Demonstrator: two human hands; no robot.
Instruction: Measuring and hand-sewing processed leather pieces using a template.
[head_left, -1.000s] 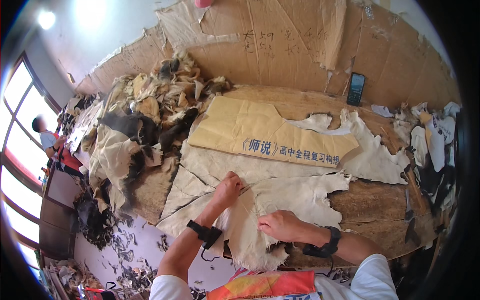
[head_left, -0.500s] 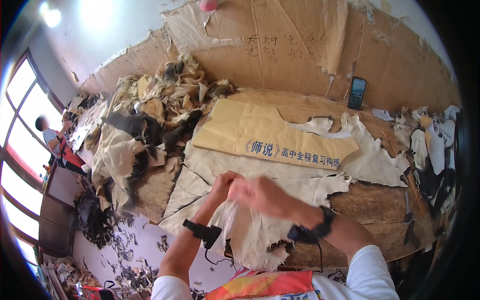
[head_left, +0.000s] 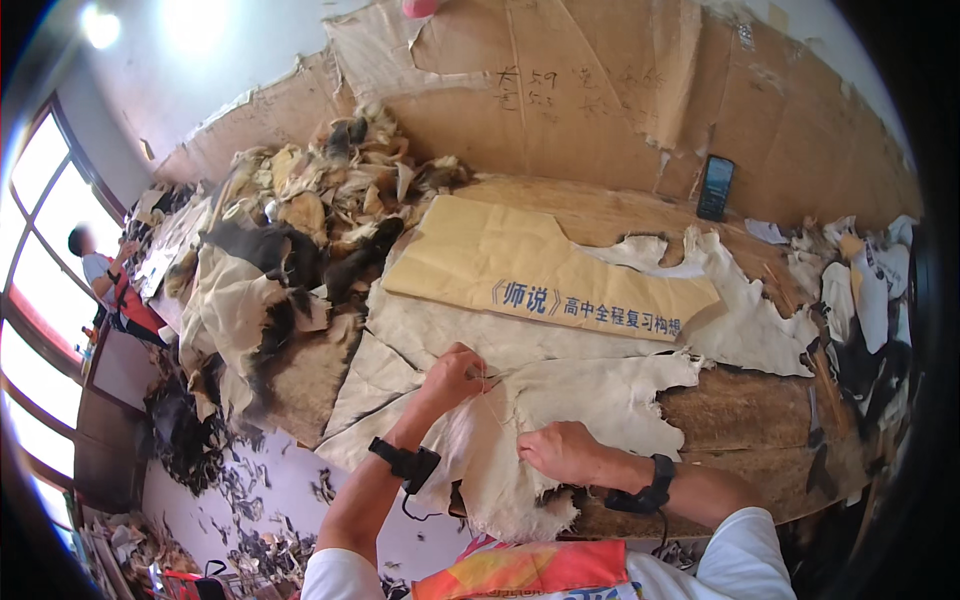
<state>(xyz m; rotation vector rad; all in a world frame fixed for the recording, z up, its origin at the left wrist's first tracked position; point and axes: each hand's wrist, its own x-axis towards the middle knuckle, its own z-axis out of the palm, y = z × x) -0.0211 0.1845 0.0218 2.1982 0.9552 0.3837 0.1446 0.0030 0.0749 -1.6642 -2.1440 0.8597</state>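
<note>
Brown cardboard point(head_left: 590, 130) lines the wall point(head_left: 245, 75) behind the far edge of the tabletop point(head_left: 750, 415). Past the left edge, bright windows point(head_left: 40, 180) stand in dark frames above a littered floor point(head_left: 190, 515); beyond the far left corner, a round light point(head_left: 101, 27) glows.

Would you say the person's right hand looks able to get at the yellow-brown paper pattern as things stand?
Probably yes: the right hand is over the pale hide, the paper pattern lies beyond it, and only hide shows between them, though its fingers look pinched closed.
</note>
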